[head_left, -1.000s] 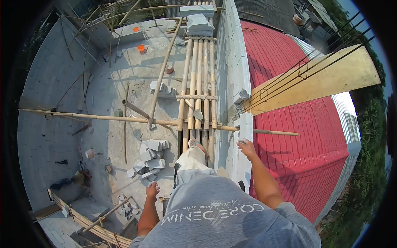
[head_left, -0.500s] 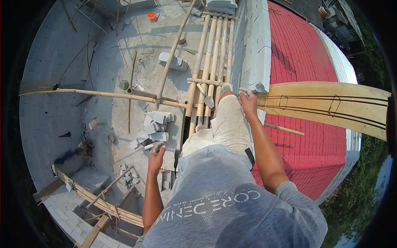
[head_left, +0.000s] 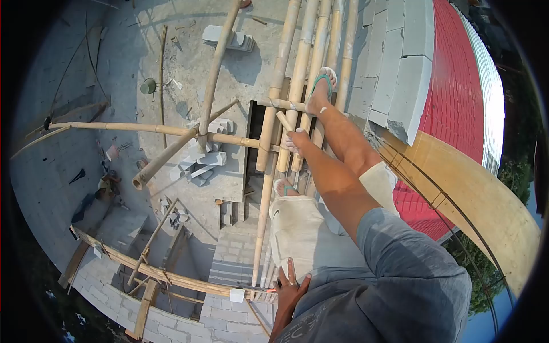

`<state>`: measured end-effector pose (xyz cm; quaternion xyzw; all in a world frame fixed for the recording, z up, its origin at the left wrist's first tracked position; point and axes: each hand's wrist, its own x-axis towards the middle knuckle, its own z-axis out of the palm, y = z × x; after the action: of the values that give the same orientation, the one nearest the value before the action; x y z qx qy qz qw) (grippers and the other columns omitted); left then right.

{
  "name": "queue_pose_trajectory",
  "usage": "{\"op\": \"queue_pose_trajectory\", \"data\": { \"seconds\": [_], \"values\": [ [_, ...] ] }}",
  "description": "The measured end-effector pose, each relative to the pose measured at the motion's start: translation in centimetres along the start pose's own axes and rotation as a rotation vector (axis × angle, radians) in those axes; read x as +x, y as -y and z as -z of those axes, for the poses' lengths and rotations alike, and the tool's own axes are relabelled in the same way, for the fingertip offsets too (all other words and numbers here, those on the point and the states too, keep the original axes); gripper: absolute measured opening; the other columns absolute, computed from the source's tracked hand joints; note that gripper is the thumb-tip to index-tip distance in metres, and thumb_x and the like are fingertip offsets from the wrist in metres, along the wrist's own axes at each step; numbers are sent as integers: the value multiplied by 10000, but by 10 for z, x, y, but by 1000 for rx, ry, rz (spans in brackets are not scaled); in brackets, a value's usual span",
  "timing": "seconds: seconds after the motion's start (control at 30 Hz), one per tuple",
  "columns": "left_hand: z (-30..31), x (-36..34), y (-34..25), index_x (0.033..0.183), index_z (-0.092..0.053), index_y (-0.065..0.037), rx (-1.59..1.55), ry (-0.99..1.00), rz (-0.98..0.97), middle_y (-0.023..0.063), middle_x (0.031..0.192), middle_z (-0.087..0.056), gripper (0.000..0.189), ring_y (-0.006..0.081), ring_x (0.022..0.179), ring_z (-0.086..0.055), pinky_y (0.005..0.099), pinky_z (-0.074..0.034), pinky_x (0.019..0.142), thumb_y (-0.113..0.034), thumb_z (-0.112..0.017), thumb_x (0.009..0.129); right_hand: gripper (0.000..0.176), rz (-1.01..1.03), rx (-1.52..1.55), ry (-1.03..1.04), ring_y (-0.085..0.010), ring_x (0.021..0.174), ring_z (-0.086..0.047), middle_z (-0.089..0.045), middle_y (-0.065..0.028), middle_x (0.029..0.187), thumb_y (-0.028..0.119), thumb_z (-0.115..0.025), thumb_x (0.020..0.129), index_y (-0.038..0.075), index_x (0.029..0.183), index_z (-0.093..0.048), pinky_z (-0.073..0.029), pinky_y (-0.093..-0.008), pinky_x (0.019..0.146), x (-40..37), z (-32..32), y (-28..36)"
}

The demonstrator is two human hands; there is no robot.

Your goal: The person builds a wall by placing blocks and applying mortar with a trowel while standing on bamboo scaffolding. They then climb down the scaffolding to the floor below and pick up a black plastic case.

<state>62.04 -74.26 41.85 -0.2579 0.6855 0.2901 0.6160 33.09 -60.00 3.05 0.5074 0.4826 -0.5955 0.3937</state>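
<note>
My right hand reaches down to the bamboo platform with its fingers closed around a trowel. The trowel's pale wooden handle sticks out past my fingers; its blade is hidden beneath the hand. Under it run long bamboo poles, with a short crosspiece beside my sandalled right foot. My left hand rests against my left trouser leg, fingers spread and holding nothing. My left foot stands on the poles closer to me.
A grey block wall rises along the right, with a red roof beyond it. Boards with steel rods extend right. Far below lie the concrete floor and a block pile. A bamboo pole crosses at left.
I have bent down and leaned over. My right hand left the wall's edge and took hold of the trowel on the poles. My left hand came in to my leg.
</note>
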Motion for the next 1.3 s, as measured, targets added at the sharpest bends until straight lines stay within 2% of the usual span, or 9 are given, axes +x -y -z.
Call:
{"op": "queue_pose_trajectory", "data": {
  "seconds": [0.13, 0.43, 0.57, 0.67, 0.73, 0.83, 0.9, 1.17, 1.3],
  "values": [
    [-29, 9, 10, 1505, -191, -152, 119, -132, 67, 369, 1385, -247, 911, 498, 1319, -265, 593, -160, 1096, -620, -576, 825, 454, -235, 120, -53, -275, 947, -618, -572, -117, 1090, 284, -640, 874, 113, 1255, -461, -521, -446, 837, 84, -12, -15],
    [5, 48, -32, 1469, -252, -110, 5, -125, 189, 311, 1291, -366, 810, 414, 1152, -417, 524, -305, 990, -501, -600, 851, 605, -364, 810, -268, -333, 1008, -567, -486, -168, 1216, 355, -666, 796, 73, 1286, -450, -514, -513, 843, 112, -19, -56],
    [36, 49, -60, 1453, -278, -91, -59, -142, 163, 285, 1250, -418, 766, 377, 1078, -485, 492, -369, 943, -447, -611, 862, 471, -283, 481, -244, -303, 884, -640, -596, -141, 1064, 175, -666, 819, 60, 1237, -482, -544, -530, 766, 70, -46, -83],
    [81, 39, -93, 1441, -299, -77, -168, -189, 136, 265, 1219, -458, 733, 350, 1022, -536, 469, -418, 907, -407, -620, 871, 546, -189, 380, -19, -321, 996, -628, -633, -173, 1083, 171, -723, 728, 31, 1214, -519, -514, -434, 840, -9, -50, -12],
    [121, 25, -116, 1433, -312, -68, -292, -248, 114, 252, 1198, -484, 711, 331, 985, -569, 454, -450, 884, -381, -625, 877, 657, 237, -322, 115, -351, 1007, -630, -624, -225, 1118, 223, -746, 687, 1, 1250, -492, -498, -403, 875, -57, -36, 45],
    [180, 11, -146, 1421, -332, -54, -480, -389, -48, 233, 1167, -524, 678, 303, 930, -620, 430, -498, 849, -341, -633, 885, 754, 277, -636, -102, -373, 1043, -616, -616, -240, 1148, 276, -744, 660, -7, 1296, -453, -479, -394, 907, -157, 8, 177],
    [218, 28, -164, 1350, -416, -4, -456, -519, -256, 140, 1031, -596, 514, 183, 727, -623, 308, -521, 719, -205, -598, 913, 651, 356, -639, -445, -392, 1049, -611, -639, -247, 1091, 289, -719, 669, -28, 1207, -536, -475, -421, 910, -135, 47, 197],
    [317, 48, -288, 1167, -571, -77, -847, -313, -318, 51, 1000, -623, 325, 138, 774, -633, 264, -462, 668, -314, -568, 945, 291, 261, 315, -144, -154, 500, -526, -539, -60, 706, 32, -670, 780, 82, 1006, -494, -459, -343, 427, -247, 235, 385],
    [343, 45, -323, 1123, -590, -84, -685, -322, -299, 15, 907, -629, 299, 97, 655, -561, 235, -446, 634, -316, -583, 935, 299, 220, 49, -210, -143, 465, -474, -519, -50, 684, 114, -687, 808, 113, 1033, -489, -420, -322, 407, -290, 295, 439]
  ]
}}
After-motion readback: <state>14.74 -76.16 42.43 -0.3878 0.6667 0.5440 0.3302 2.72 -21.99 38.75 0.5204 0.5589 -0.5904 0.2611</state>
